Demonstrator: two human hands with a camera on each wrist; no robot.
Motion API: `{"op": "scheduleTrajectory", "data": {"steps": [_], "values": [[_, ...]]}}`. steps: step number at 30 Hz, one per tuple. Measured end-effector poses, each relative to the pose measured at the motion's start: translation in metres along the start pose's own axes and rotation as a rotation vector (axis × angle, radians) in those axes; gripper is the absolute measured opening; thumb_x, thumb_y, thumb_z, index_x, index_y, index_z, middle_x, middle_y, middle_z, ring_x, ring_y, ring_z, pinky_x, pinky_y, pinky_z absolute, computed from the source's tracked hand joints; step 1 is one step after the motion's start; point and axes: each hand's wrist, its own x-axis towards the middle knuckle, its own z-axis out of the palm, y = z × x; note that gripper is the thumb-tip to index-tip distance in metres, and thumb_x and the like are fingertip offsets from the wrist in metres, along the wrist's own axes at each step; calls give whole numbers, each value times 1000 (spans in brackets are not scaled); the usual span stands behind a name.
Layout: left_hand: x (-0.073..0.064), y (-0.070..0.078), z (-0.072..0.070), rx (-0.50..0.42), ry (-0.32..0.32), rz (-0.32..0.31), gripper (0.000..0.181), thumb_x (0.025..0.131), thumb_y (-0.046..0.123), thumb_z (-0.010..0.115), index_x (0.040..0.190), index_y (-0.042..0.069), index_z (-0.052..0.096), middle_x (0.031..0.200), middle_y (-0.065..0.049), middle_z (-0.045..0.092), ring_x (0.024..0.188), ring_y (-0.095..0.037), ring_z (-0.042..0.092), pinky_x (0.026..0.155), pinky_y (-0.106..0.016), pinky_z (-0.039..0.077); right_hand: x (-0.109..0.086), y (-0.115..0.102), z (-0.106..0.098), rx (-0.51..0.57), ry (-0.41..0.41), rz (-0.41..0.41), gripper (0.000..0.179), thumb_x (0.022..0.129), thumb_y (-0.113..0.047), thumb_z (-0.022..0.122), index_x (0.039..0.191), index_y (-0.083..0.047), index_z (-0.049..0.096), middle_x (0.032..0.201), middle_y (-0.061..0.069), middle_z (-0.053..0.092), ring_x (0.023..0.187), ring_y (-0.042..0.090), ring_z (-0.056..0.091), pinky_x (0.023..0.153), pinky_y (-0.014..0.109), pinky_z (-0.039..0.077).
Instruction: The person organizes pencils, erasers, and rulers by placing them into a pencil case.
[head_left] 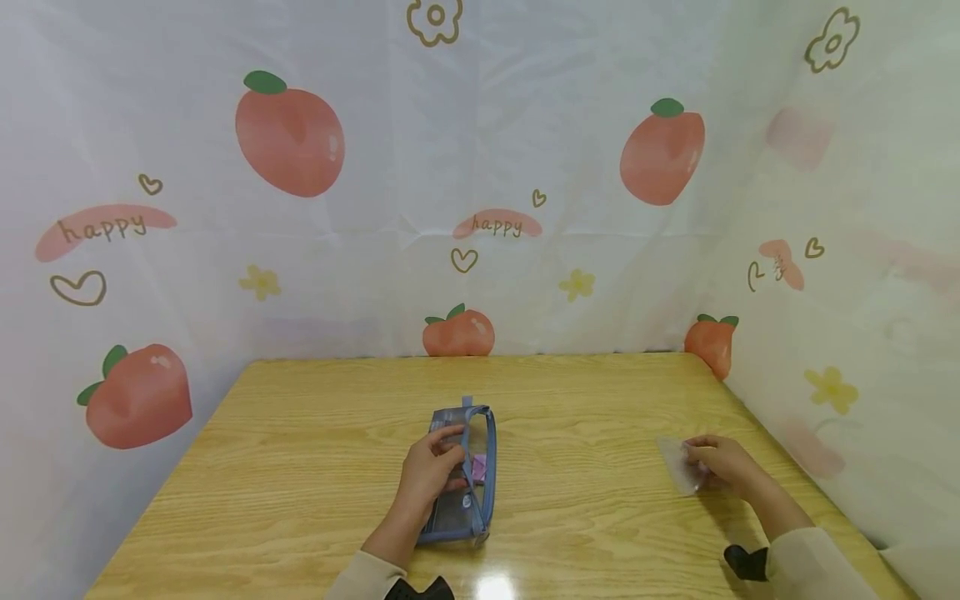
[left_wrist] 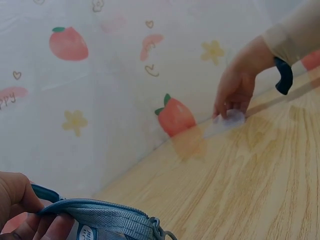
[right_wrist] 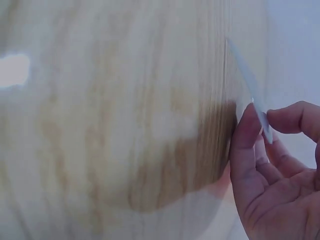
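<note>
A blue see-through zip pencil case [head_left: 452, 525] lies on the wooden table, its zipped mouth spread apart on the right side. A small pink-purple item [head_left: 479, 468] shows inside. My left hand [head_left: 429, 471] holds the case by its edge, thumb and fingers on the rim of the opening; the left wrist view shows the grip on the blue case [left_wrist: 107, 215] up close. Off to the right, my right hand [head_left: 723, 462] pinches a thin, clear plastic piece [head_left: 677, 468] between thumb and fingers, close above the table. In the right wrist view the plastic piece [right_wrist: 247, 75] appears nearly edge-on.
The wooden table [head_left: 300, 467] extends around both hands. A white cloth backdrop [head_left: 375, 275] printed with fruit, flowers and hearts rises behind it, and continues along the right side near my right hand. Light reflects off the table's front.
</note>
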Motion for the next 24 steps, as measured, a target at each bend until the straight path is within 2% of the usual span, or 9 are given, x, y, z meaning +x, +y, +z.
{"op": "scheduleTrajectory", "data": {"steps": [2,7,12,14,16,24], "values": [[0,0,0,1,-1,4,45,78,6,56,122,7,55,95,-11,56,74,-20,56,56,-35,55,-1,2,0,69,-27,15,43,91,-16,48,120,15,41,85,5,52,71,15,52,63,31,52],[0,-1,-1,6,-2,14,45,78,6,56,123,6,54,95,-11,56,73,-19,56,55,-35,55,-3,6,-1,249,-159,23,43,93,-18,45,123,13,41,92,5,55,79,17,56,73,35,52],[0,-2,-1,4,-1,10,45,77,5,55,122,6,55,93,-10,56,72,-18,56,55,-35,55,-2,8,2,405,-298,-6,26,95,-18,41,110,-4,57,96,4,57,86,18,58,78,35,51],[1,-2,-1,1,-4,11,45,77,5,56,122,6,55,94,-10,56,73,-19,56,55,-35,55,0,7,5,465,-350,-17,24,95,-17,39,104,-10,60,98,4,58,89,17,58,80,35,50],[1,-2,-2,-3,-10,8,44,77,5,56,122,5,55,93,-10,56,75,-23,57,55,-35,55,1,6,10,517,-392,-21,26,96,-17,36,104,-11,60,100,4,59,91,17,57,81,35,50],[0,-1,0,-3,-8,8,44,78,6,56,122,7,55,90,-9,56,74,-21,56,55,-35,55,-1,0,24,595,-438,-24,28,97,-17,33,104,-12,60,101,3,61,92,16,57,82,33,49]]}}
